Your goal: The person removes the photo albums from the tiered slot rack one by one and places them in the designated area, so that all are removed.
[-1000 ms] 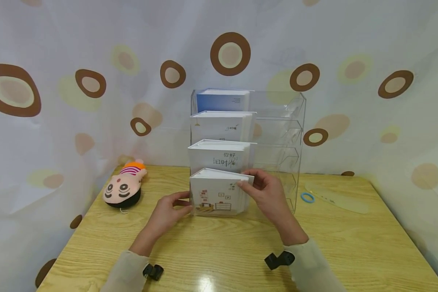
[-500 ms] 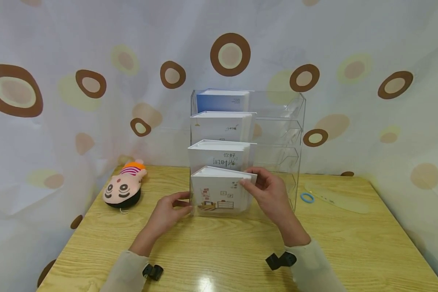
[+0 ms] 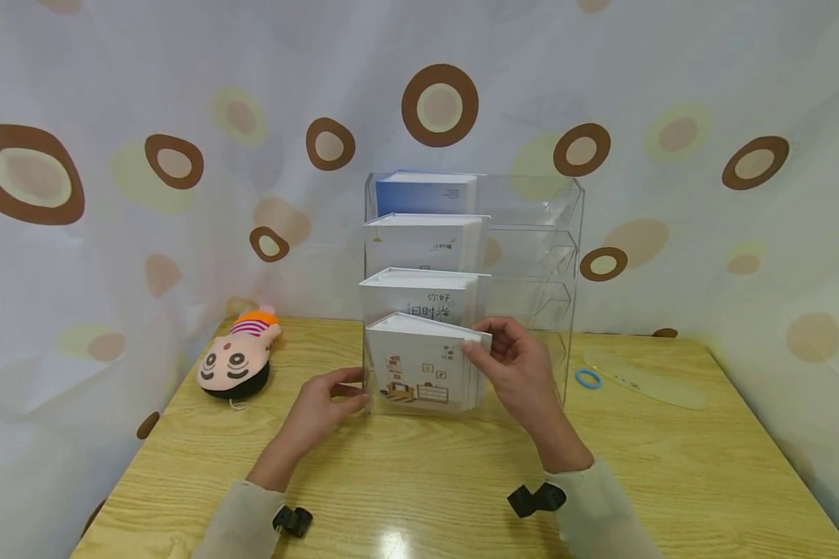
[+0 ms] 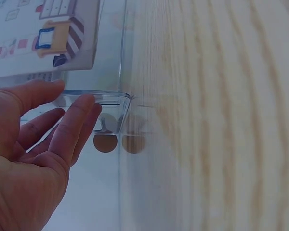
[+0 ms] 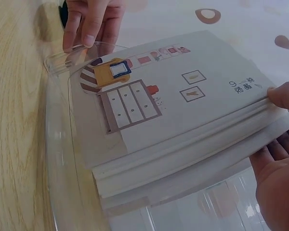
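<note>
A white photo album (image 3: 419,365) with a drawn room on its cover leans in the lowest tier of a clear tiered rack (image 3: 562,310). My right hand (image 3: 520,369) pinches its upper right corner, thumb on the front cover and fingers behind. In the right wrist view the album (image 5: 168,82) tilts, its page block showing along one side. My left hand (image 3: 325,400) holds the rack's lower left front edge between thumb and fingers. In the left wrist view, the fingertips (image 4: 86,102) sit right at the clear edge. Behind rise white albums (image 3: 419,293) and a blue-covered one (image 3: 419,196).
A plush doll (image 3: 238,353) lies on the wooden table (image 3: 419,481) to the left. On the right are a blue ring (image 3: 588,379) and a pale, flat, leaf-shaped piece (image 3: 650,384). A patterned curtain (image 3: 252,93) hangs close behind the rack.
My right hand has lifted the front album slightly and shifted it right, and its cover now slants more. The left hand stays on the rack.
</note>
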Demonstrator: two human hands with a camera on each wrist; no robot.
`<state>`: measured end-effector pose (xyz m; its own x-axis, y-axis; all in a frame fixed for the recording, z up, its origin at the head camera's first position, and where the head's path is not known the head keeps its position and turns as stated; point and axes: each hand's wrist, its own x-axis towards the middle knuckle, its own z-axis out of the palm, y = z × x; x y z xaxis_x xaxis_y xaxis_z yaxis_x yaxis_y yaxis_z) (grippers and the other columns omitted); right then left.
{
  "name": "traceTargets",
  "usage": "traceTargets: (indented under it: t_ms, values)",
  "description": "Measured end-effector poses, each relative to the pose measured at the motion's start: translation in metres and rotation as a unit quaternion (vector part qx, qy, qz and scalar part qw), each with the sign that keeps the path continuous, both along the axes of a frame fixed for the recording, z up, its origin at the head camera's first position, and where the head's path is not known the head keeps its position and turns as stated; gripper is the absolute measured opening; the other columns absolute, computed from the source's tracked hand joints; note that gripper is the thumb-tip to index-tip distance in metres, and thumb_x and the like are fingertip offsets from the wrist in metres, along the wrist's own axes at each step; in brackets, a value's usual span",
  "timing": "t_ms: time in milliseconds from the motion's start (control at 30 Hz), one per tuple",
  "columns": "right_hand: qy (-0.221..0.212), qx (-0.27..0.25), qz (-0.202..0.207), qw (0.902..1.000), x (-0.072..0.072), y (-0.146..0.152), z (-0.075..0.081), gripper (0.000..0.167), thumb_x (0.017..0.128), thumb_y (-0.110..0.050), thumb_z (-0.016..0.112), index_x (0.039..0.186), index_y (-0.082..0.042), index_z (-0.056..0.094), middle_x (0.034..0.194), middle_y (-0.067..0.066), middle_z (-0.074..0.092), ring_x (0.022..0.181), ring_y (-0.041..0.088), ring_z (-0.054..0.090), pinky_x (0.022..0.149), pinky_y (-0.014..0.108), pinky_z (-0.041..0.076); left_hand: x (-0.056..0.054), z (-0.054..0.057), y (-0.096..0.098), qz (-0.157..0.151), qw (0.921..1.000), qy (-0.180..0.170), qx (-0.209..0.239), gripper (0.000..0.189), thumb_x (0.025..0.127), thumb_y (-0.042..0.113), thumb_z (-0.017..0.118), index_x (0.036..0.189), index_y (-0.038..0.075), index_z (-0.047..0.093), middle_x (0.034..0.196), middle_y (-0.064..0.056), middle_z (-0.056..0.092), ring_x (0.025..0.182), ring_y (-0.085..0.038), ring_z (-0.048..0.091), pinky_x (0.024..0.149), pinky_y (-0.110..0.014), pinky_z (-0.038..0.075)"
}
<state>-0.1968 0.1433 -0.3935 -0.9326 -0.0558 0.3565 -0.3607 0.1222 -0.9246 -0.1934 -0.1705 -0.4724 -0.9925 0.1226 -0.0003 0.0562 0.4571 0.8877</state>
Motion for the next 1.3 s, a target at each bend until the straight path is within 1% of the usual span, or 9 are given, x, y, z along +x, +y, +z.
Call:
traceTargets:
  t_ms: [167,267,400,633,767,867,1100,1200,1300]
  values:
    - [0.012,-0.013,-0.023,0.9996,0.003,0.000,0.003,0.024,0.100,0.006,0.078,0.122,0.007,0.067,0.106,-0.011,0.076,0.098,0.007,0.073,0.087,0.019,0.063,0.000,0.000,-0.001,0.002,1.0000,-0.004,0.001,0.049,0.104,0.012,0.080,0.150,0.001,0.069,0.148,-0.019,0.074,0.124,-0.033,0.076,0.091,-0.033,0.065]
    - [0.027,-0.016,-0.032,0.9990,0.006,0.000,0.006,0.024,0.100,0.007,0.078,0.122,0.008,0.067,0.104,-0.016,0.076,0.096,0.007,0.072,0.087,0.019,0.063,0.001,0.000,-0.001,0.002,1.0000,-0.002,0.001,0.049,0.104,0.012,0.080,0.150,0.001,0.069,0.147,-0.020,0.074,0.124,-0.033,0.076,0.092,-0.035,0.065]
    - [0.042,-0.021,-0.035,0.9983,0.009,0.001,0.010,0.025,0.099,0.009,0.078,0.121,0.009,0.067,0.104,-0.016,0.076,0.095,0.006,0.072,0.086,0.018,0.063,0.002,0.001,-0.002,0.002,1.0000,-0.003,0.001,0.048,0.103,0.013,0.081,0.149,0.001,0.070,0.147,-0.020,0.074,0.124,-0.033,0.076,0.092,-0.035,0.065]
    - [0.076,-0.053,-0.029,0.9953,0.012,0.001,0.013,0.025,0.097,0.015,0.076,0.120,0.013,0.066,0.105,-0.012,0.078,0.094,0.006,0.075,0.084,0.019,0.064,0.003,0.000,-0.002,0.003,1.0000,0.001,0.008,0.047,0.103,0.013,0.081,0.146,0.001,0.071,0.145,-0.020,0.075,0.122,-0.033,0.077,0.092,-0.038,0.066]
    - [0.085,-0.060,-0.029,0.9941,0.015,-0.002,0.014,0.025,0.096,0.016,0.076,0.119,0.013,0.067,0.104,-0.011,0.078,0.093,0.006,0.074,0.083,0.019,0.064,0.004,0.001,-0.002,0.008,0.9999,0.001,0.008,0.046,0.103,0.013,0.081,0.146,0.001,0.071,0.145,-0.020,0.075,0.122,-0.033,0.077,0.091,-0.038,0.066]
    - [0.085,-0.062,-0.032,0.9939,0.018,-0.004,0.017,0.024,0.096,0.016,0.076,0.118,0.012,0.067,0.103,-0.010,0.078,0.091,0.006,0.074,0.082,0.019,0.064,0.004,0.001,-0.003,0.011,0.9999,0.000,0.007,0.045,0.103,0.013,0.080,0.146,0.002,0.072,0.144,-0.019,0.076,0.123,-0.032,0.077,0.091,-0.037,0.066]
    - [0.077,-0.057,-0.043,0.9944,0.024,-0.005,0.017,0.023,0.095,0.017,0.076,0.116,0.012,0.068,0.101,-0.009,0.078,0.090,0.007,0.076,0.081,0.020,0.065,0.004,0.002,-0.002,0.000,0.9999,0.007,0.013,0.044,0.104,0.013,0.079,0.146,0.000,0.071,0.145,-0.021,0.075,0.122,-0.033,0.077,0.091,-0.035,0.066]
    - [0.067,-0.047,-0.049,0.9955,0.028,-0.007,0.015,0.023,0.094,0.016,0.078,0.115,0.010,0.068,0.101,-0.009,0.077,0.090,0.007,0.077,0.080,0.021,0.066,0.004,0.003,-0.001,0.002,0.9999,0.003,0.014,0.044,0.105,0.013,0.079,0.147,0.001,0.071,0.145,-0.019,0.075,0.123,-0.031,0.077,0.092,-0.035,0.066]
    - [0.045,-0.042,-0.052,0.9967,0.032,-0.010,0.012,0.023,0.094,0.015,0.078,0.114,0.010,0.069,0.099,-0.007,0.077,0.090,0.008,0.077,0.079,0.021,0.066,0.003,0.002,-0.001,0.004,0.9998,-0.003,0.018,0.044,0.105,0.011,0.078,0.148,0.003,0.071,0.147,-0.018,0.074,0.123,-0.031,0.076,0.094,-0.037,0.067]
